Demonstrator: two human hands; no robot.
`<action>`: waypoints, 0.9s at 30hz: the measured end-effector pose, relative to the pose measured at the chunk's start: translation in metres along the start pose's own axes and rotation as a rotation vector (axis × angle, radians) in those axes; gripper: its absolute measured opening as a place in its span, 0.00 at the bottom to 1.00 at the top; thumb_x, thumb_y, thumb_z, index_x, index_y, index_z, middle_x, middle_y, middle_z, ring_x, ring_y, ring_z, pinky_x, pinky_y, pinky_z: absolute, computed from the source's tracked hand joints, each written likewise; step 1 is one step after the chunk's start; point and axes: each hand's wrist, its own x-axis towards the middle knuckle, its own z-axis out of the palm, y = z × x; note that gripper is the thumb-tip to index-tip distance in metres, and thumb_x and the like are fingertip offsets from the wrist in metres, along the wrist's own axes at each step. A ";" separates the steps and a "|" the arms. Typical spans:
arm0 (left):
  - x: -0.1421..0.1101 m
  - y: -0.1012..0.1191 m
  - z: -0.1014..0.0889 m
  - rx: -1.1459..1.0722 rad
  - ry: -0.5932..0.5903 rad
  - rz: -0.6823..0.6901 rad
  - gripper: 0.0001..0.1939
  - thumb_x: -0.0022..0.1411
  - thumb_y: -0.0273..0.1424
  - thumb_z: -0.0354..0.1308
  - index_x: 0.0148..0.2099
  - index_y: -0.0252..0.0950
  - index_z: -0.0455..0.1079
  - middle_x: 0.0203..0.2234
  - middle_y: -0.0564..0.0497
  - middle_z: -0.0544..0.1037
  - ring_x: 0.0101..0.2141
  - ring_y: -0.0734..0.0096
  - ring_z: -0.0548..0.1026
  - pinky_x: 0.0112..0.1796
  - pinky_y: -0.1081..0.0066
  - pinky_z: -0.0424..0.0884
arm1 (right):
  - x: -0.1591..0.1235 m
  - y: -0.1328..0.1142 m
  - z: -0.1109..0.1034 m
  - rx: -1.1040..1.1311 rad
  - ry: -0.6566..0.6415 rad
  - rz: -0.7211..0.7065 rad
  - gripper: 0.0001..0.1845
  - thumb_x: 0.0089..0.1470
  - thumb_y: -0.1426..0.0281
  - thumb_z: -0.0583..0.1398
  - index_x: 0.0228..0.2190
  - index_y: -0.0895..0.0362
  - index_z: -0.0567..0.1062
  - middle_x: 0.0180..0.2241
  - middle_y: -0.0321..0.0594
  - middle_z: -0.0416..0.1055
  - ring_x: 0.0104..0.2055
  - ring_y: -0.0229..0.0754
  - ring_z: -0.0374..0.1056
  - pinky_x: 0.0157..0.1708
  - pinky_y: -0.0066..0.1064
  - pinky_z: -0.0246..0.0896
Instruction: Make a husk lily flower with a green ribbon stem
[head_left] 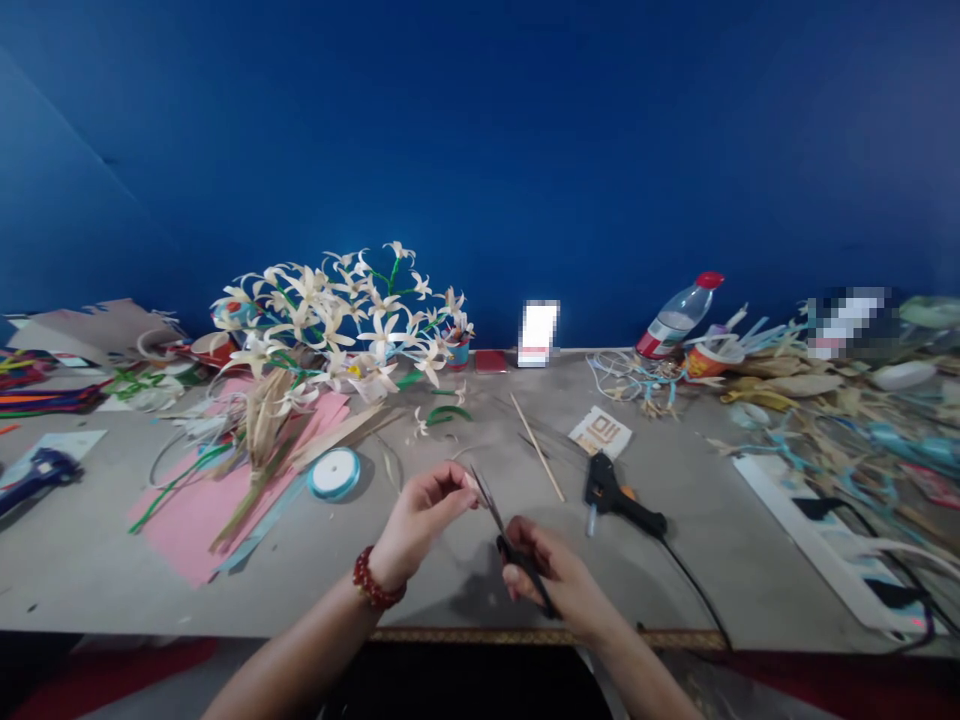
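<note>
My right hand (551,570) is wrapped round the black handles of a pair of scissors (495,508), whose blades point up and to the left. Just left of the blades, my left hand (439,510) is closed in a pinch. A small pale piece shows at its fingertips, too small and blurred to name. The blades reach right up to these fingertips; whether they touch the piece I cannot tell. On the table behind my hands lie a thin wooden stick (538,448) and a small white flower with a green stem (446,412).
White flowers on green stems (352,320) stand at the back left. A ribbon spool (334,473) and pink paper (180,530) lie left. To the right are a black glue gun (619,500) with a cord, a power strip (810,550), a tilted bottle (679,315) and dried husks (802,385).
</note>
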 end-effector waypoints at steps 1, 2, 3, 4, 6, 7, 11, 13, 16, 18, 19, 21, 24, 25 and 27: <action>0.001 0.001 0.000 0.001 -0.012 -0.003 0.11 0.56 0.35 0.65 0.31 0.32 0.71 0.26 0.50 0.74 0.30 0.72 0.70 0.36 0.72 0.66 | -0.001 0.001 -0.001 -0.015 -0.003 0.015 0.29 0.44 0.44 0.65 0.29 0.55 0.62 0.23 0.28 0.59 0.24 0.33 0.58 0.25 0.25 0.52; 0.001 0.001 0.000 0.002 -0.026 -0.004 0.11 0.56 0.35 0.65 0.31 0.32 0.71 0.26 0.50 0.74 0.30 0.72 0.70 0.36 0.72 0.66 | -0.002 0.001 -0.001 -0.030 -0.002 0.023 0.30 0.44 0.44 0.65 0.29 0.55 0.62 0.23 0.28 0.59 0.23 0.33 0.58 0.25 0.26 0.52; 0.002 0.001 0.000 0.003 -0.036 -0.006 0.11 0.56 0.35 0.65 0.31 0.32 0.71 0.26 0.50 0.74 0.30 0.71 0.71 0.36 0.71 0.66 | -0.003 0.001 -0.001 -0.047 0.005 0.027 0.30 0.43 0.44 0.65 0.28 0.54 0.62 0.23 0.28 0.58 0.23 0.33 0.57 0.25 0.26 0.52; 0.002 0.001 0.000 0.001 -0.043 -0.010 0.11 0.56 0.35 0.65 0.31 0.32 0.71 0.26 0.50 0.74 0.30 0.71 0.71 0.36 0.71 0.67 | -0.003 0.001 -0.001 -0.066 0.012 0.029 0.30 0.43 0.44 0.65 0.28 0.54 0.62 0.23 0.28 0.58 0.24 0.33 0.57 0.25 0.25 0.51; 0.003 0.001 0.000 -0.002 -0.050 -0.027 0.11 0.55 0.35 0.66 0.31 0.32 0.71 0.26 0.50 0.75 0.30 0.72 0.71 0.36 0.71 0.67 | -0.002 0.000 -0.001 -0.099 0.026 0.034 0.30 0.43 0.44 0.66 0.28 0.54 0.61 0.22 0.27 0.57 0.23 0.33 0.56 0.24 0.25 0.51; 0.003 0.001 0.000 -0.004 -0.050 -0.036 0.12 0.55 0.35 0.66 0.31 0.32 0.71 0.26 0.50 0.75 0.29 0.72 0.71 0.35 0.71 0.67 | -0.002 -0.001 -0.001 -0.108 0.029 0.039 0.30 0.42 0.44 0.66 0.28 0.54 0.61 0.22 0.27 0.57 0.23 0.33 0.55 0.24 0.25 0.50; 0.003 0.001 0.000 -0.007 -0.046 -0.060 0.13 0.54 0.36 0.67 0.31 0.32 0.70 0.25 0.50 0.75 0.29 0.72 0.71 0.35 0.71 0.67 | -0.002 -0.006 0.001 -0.094 0.022 0.058 0.30 0.42 0.45 0.67 0.27 0.53 0.59 0.20 0.26 0.57 0.21 0.32 0.54 0.23 0.24 0.50; 0.003 0.001 0.000 -0.009 -0.044 -0.064 0.13 0.53 0.36 0.67 0.30 0.32 0.70 0.25 0.50 0.75 0.29 0.72 0.71 0.35 0.71 0.67 | -0.002 -0.007 0.002 -0.090 0.021 0.060 0.29 0.42 0.47 0.67 0.27 0.54 0.59 0.20 0.26 0.57 0.21 0.32 0.55 0.23 0.24 0.51; 0.004 0.001 -0.001 -0.008 -0.045 -0.079 0.13 0.53 0.36 0.67 0.30 0.32 0.70 0.25 0.50 0.75 0.28 0.72 0.71 0.35 0.72 0.67 | -0.001 -0.007 0.002 -0.083 0.026 0.076 0.29 0.43 0.48 0.68 0.26 0.53 0.59 0.20 0.26 0.58 0.21 0.31 0.55 0.23 0.24 0.53; 0.005 0.000 -0.001 -0.006 -0.046 -0.089 0.13 0.53 0.36 0.67 0.30 0.32 0.70 0.24 0.50 0.75 0.28 0.72 0.71 0.35 0.72 0.67 | -0.001 -0.006 0.002 -0.087 0.030 0.085 0.29 0.43 0.48 0.67 0.26 0.53 0.59 0.20 0.25 0.58 0.20 0.31 0.55 0.23 0.24 0.54; 0.006 0.000 -0.001 -0.004 -0.045 -0.093 0.13 0.53 0.36 0.68 0.30 0.32 0.70 0.24 0.51 0.75 0.28 0.72 0.71 0.35 0.72 0.67 | -0.001 -0.006 0.001 -0.094 0.033 0.087 0.29 0.43 0.48 0.67 0.26 0.53 0.59 0.20 0.25 0.58 0.20 0.31 0.55 0.22 0.24 0.53; 0.006 0.001 -0.002 0.001 -0.046 -0.098 0.13 0.53 0.35 0.67 0.30 0.32 0.70 0.24 0.51 0.75 0.28 0.73 0.71 0.35 0.72 0.66 | -0.001 -0.006 0.001 -0.107 0.043 0.090 0.28 0.43 0.47 0.67 0.26 0.53 0.59 0.19 0.25 0.58 0.20 0.31 0.56 0.22 0.24 0.53; 0.007 0.001 -0.002 -0.005 -0.042 -0.099 0.13 0.53 0.36 0.68 0.30 0.32 0.70 0.24 0.51 0.75 0.28 0.73 0.71 0.35 0.72 0.66 | -0.001 -0.007 0.001 -0.098 0.045 0.098 0.28 0.43 0.47 0.66 0.26 0.53 0.59 0.19 0.25 0.59 0.19 0.31 0.57 0.22 0.24 0.53; 0.007 0.001 -0.002 -0.010 -0.042 -0.098 0.13 0.53 0.36 0.68 0.30 0.32 0.70 0.24 0.51 0.75 0.28 0.73 0.71 0.35 0.72 0.66 | -0.001 -0.007 0.002 -0.095 0.044 0.101 0.29 0.42 0.47 0.67 0.25 0.53 0.59 0.19 0.25 0.59 0.19 0.31 0.57 0.22 0.24 0.53; 0.007 0.002 -0.002 -0.019 -0.042 -0.097 0.13 0.53 0.36 0.68 0.30 0.32 0.70 0.24 0.51 0.75 0.28 0.72 0.71 0.35 0.72 0.66 | 0.000 -0.008 0.003 -0.095 0.053 0.104 0.30 0.41 0.47 0.67 0.25 0.53 0.58 0.18 0.24 0.57 0.18 0.31 0.56 0.21 0.23 0.52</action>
